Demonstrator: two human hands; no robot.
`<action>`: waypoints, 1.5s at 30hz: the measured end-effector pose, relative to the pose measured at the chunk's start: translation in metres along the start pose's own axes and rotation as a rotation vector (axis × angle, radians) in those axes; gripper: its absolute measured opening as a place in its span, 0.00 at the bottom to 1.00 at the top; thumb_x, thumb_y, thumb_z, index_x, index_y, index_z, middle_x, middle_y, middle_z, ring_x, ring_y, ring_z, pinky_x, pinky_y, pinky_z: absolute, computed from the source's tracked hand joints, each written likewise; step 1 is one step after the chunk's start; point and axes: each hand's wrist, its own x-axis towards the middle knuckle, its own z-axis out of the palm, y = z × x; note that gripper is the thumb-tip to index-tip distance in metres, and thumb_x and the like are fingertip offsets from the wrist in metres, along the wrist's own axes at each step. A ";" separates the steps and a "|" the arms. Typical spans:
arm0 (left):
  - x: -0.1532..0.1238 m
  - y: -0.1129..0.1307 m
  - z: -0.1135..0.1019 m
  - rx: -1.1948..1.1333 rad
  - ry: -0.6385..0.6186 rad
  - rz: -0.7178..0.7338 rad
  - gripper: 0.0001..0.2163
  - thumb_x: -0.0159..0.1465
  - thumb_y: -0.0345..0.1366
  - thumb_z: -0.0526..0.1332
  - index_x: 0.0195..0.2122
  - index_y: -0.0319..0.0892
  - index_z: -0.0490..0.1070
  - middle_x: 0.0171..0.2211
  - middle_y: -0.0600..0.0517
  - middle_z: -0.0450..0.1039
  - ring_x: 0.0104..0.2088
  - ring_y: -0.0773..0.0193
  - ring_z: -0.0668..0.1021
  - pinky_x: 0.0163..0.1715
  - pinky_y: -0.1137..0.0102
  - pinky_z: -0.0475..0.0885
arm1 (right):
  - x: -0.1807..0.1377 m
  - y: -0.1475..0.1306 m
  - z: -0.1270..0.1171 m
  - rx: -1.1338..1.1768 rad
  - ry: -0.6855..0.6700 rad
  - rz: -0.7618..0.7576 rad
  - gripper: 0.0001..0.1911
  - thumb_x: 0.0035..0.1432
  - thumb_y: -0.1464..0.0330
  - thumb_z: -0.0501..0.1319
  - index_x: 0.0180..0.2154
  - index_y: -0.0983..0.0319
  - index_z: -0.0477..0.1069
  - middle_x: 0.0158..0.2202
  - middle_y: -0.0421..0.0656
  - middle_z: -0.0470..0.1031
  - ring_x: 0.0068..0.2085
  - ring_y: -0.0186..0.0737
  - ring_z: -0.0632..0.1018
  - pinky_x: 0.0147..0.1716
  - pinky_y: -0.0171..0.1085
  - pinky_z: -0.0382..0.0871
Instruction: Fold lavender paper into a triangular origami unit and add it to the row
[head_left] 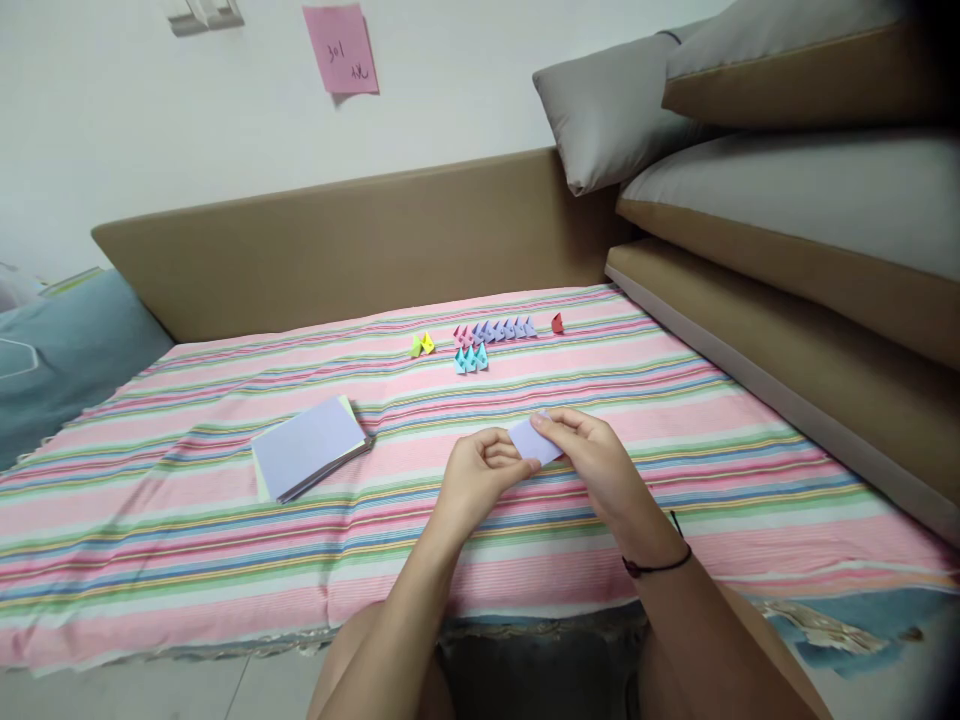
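Observation:
Both hands hold a small folded lavender paper just above the striped cloth. My left hand pinches its lower left corner with curled fingers. My right hand grips its upper right edge; a black band circles that wrist. To the left lies a stack of paper sheets, lavender on top. Further back stand rows of small folded paper pieces: purple and pink ones, blue ones, a yellow-green pair and a single red one.
A brown padded ledge runs behind the cloth. Stacked brown and grey cushions fill the right side, with a grey pillow on top. A pink note hangs on the wall. A blue cushion sits at left.

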 end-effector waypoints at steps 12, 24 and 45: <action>-0.002 -0.002 0.006 -0.002 -0.002 -0.003 0.13 0.50 0.41 0.69 0.23 0.37 0.70 0.19 0.55 0.68 0.23 0.69 0.72 0.26 0.74 0.67 | 0.000 0.002 0.002 -0.049 0.104 -0.134 0.12 0.49 0.59 0.64 0.23 0.62 0.72 0.22 0.40 0.72 0.27 0.36 0.71 0.25 0.34 0.66; -0.004 0.002 0.004 -0.114 -0.132 -0.102 0.14 0.45 0.35 0.72 0.33 0.37 0.76 0.30 0.49 0.78 0.31 0.65 0.78 0.38 0.71 0.71 | 0.001 0.002 0.004 0.000 0.211 -0.162 0.12 0.47 0.60 0.66 0.23 0.62 0.72 0.21 0.39 0.71 0.26 0.36 0.71 0.26 0.34 0.65; -0.003 0.005 0.003 -0.095 0.019 -0.081 0.16 0.51 0.47 0.68 0.22 0.37 0.72 0.23 0.53 0.72 0.26 0.68 0.76 0.31 0.74 0.73 | -0.002 -0.005 -0.002 -0.009 -0.087 -0.049 0.12 0.47 0.62 0.66 0.32 0.64 0.73 0.29 0.42 0.76 0.31 0.38 0.76 0.32 0.36 0.70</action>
